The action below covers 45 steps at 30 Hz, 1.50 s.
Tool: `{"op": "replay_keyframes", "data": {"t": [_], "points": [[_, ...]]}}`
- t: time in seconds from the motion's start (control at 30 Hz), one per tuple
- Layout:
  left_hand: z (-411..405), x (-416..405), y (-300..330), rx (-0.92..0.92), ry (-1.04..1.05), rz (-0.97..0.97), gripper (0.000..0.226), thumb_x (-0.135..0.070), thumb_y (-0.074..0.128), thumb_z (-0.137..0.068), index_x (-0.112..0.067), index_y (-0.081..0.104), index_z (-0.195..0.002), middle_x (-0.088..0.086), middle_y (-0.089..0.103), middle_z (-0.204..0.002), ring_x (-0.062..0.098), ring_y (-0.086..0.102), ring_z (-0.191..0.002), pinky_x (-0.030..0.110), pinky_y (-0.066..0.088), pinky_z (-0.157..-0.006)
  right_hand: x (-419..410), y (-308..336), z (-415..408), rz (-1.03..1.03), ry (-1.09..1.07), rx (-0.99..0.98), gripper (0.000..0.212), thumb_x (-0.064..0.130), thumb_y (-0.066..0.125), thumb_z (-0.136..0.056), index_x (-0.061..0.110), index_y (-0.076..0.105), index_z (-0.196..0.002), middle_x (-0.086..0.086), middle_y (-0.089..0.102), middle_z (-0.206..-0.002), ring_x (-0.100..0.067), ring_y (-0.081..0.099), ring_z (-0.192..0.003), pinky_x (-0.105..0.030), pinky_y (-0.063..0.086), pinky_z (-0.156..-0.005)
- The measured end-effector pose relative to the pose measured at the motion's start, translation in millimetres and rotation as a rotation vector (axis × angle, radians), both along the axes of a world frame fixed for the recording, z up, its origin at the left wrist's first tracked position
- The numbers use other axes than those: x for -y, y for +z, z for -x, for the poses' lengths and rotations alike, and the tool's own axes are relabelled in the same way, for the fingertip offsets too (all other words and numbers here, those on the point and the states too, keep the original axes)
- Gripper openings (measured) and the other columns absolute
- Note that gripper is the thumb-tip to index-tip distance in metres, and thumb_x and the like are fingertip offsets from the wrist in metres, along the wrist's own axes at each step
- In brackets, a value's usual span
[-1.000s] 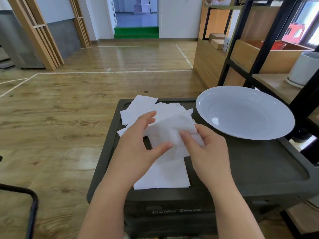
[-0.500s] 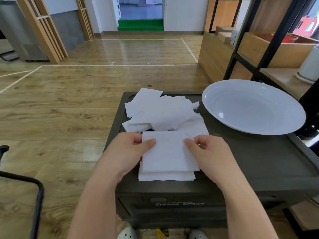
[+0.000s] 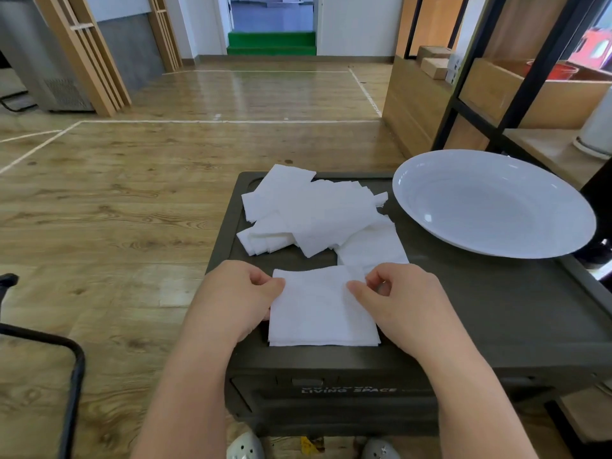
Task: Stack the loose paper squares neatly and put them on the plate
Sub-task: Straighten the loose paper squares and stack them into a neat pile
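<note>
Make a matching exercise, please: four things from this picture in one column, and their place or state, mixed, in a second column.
Things
1. plate
2. neat stack
3. loose pile
4. right hand

Places or states
A. scattered at the far side of the black box
B. empty, far right on the box
C. pinching the stack's far right corner
D. squared up between both hands, near edge

Pairs: 1-B, 2-D, 3-A, 4-C

Both hands (image 3: pixel 231 294) (image 3: pixel 402 301) on paper stack (image 3: pixel 323 313)

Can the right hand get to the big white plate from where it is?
Probably yes. The right hand pinches the small stack, and only bare box top lies between it and the plate.
</note>
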<state>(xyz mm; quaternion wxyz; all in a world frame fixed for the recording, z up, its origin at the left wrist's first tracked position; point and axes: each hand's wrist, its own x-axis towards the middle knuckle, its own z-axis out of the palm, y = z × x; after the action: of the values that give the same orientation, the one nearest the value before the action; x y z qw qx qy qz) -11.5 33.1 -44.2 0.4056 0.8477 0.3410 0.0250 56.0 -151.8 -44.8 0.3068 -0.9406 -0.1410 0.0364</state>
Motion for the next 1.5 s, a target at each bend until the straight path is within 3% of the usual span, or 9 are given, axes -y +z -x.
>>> {"op": "replay_keyframes", "data": {"t": [0.17, 0.43, 0.6, 0.7, 1.0, 1.27, 1.33, 1.4, 1.5], "points": [[-1, 2, 3, -0.018, 0.019, 0.0, 0.024, -0.039, 0.069, -0.081, -0.023, 0.069, -0.064, -0.005, 0.068, -0.055, 0.022, 0.071, -0.064, 0.019, 0.041, -0.047, 3, -1, -2, 0.029, -0.008, 0.003, 0.028, 0.047, 0.06, -0.083, 0.026, 0.059, -0.067, 0.008, 0.057, -0.059, -0.004, 0.053, -0.053, -0.016, 0.031, -0.046], [-6, 9, 2, -0.125, 0.017, -0.223, 0.024, -0.041, 0.069, -0.079, -0.024, 0.061, -0.064, -0.007, 0.062, -0.064, 0.006, 0.055, -0.058, 0.021, 0.035, -0.046, 0, -6, -2, 0.085, -0.016, -0.013, 0.024, 0.046, 0.063, -0.082, 0.026, 0.057, -0.069, 0.01, 0.057, -0.065, -0.004, 0.053, -0.058, -0.016, 0.034, -0.047], [-11, 18, 2, 0.145, 0.068, -0.494, 0.02, -0.041, 0.068, -0.081, -0.026, 0.055, -0.078, -0.012, 0.057, -0.073, 0.008, 0.052, -0.066, 0.019, 0.028, -0.047, -2, -8, 2, 0.045, -0.069, 0.007, 0.03, 0.043, 0.068, -0.078, 0.027, 0.042, -0.081, 0.01, 0.054, -0.067, -0.002, 0.051, -0.058, -0.017, 0.031, -0.044], [-24, 29, -3, 0.324, 0.018, -0.362, 0.011, -0.035, 0.064, -0.086, -0.026, 0.06, -0.09, -0.016, 0.058, -0.079, 0.006, 0.054, -0.071, 0.013, 0.032, -0.052, -3, -5, 3, -0.03, -0.094, 0.002, 0.036, 0.044, 0.07, -0.076, 0.029, 0.037, -0.083, 0.008, 0.054, -0.066, -0.003, 0.051, -0.058, -0.019, 0.031, -0.044], [-43, 37, -14, 0.423, 0.016, -0.021, 0.016, -0.019, 0.056, -0.092, -0.029, 0.067, -0.097, -0.026, 0.057, -0.078, -0.017, 0.054, -0.07, -0.001, 0.039, -0.052, -4, -3, 3, -0.093, -0.098, 0.049, 0.033, 0.045, 0.067, -0.08, 0.033, 0.037, -0.074, 0.007, 0.054, -0.058, -0.005, 0.053, -0.052, -0.014, 0.032, -0.045], [-28, 33, 1, 0.558, -0.008, -0.106, 0.045, 0.002, 0.061, -0.077, -0.038, 0.07, -0.096, -0.023, 0.06, -0.078, -0.015, 0.054, -0.082, 0.002, 0.041, -0.058, -4, -1, 2, -0.214, -0.093, 0.132, 0.023, 0.036, 0.066, -0.082, 0.037, 0.044, -0.082, 0.01, 0.055, -0.057, -0.002, 0.054, -0.052, -0.01, 0.033, -0.048], [-24, 33, 8, 0.627, -0.013, -0.181, 0.031, -0.009, 0.071, -0.079, -0.038, 0.071, -0.091, -0.025, 0.059, -0.074, -0.015, 0.054, -0.081, 0.003, 0.041, -0.057, -3, -1, 1, -0.268, -0.115, 0.183, 0.026, 0.033, 0.068, -0.082, 0.039, 0.044, -0.09, 0.014, 0.057, -0.069, 0.001, 0.055, -0.061, -0.008, 0.033, -0.051], [-20, 33, 14, 0.707, -0.023, -0.21, 0.016, -0.025, 0.075, -0.078, -0.039, 0.073, -0.085, -0.025, 0.062, -0.074, -0.011, 0.056, -0.08, 0.004, 0.04, -0.056, -2, -3, -1, -0.335, -0.126, 0.224, 0.04, 0.028, 0.071, -0.08, 0.042, 0.042, -0.105, 0.017, 0.057, -0.097, 0.0, 0.055, -0.081, -0.008, 0.037, -0.061], [-16, 31, 18, 0.787, -0.055, -0.129, 0.005, -0.039, 0.072, -0.075, -0.043, 0.072, -0.077, -0.022, 0.063, -0.085, -0.003, 0.056, -0.077, 0.002, 0.039, -0.062, -2, -3, -4, -0.433, -0.109, 0.232, 0.071, 0.026, 0.074, -0.077, 0.045, 0.032, -0.13, 0.018, 0.037, -0.131, -0.006, 0.044, -0.117, -0.025, 0.046, -0.087]]}}
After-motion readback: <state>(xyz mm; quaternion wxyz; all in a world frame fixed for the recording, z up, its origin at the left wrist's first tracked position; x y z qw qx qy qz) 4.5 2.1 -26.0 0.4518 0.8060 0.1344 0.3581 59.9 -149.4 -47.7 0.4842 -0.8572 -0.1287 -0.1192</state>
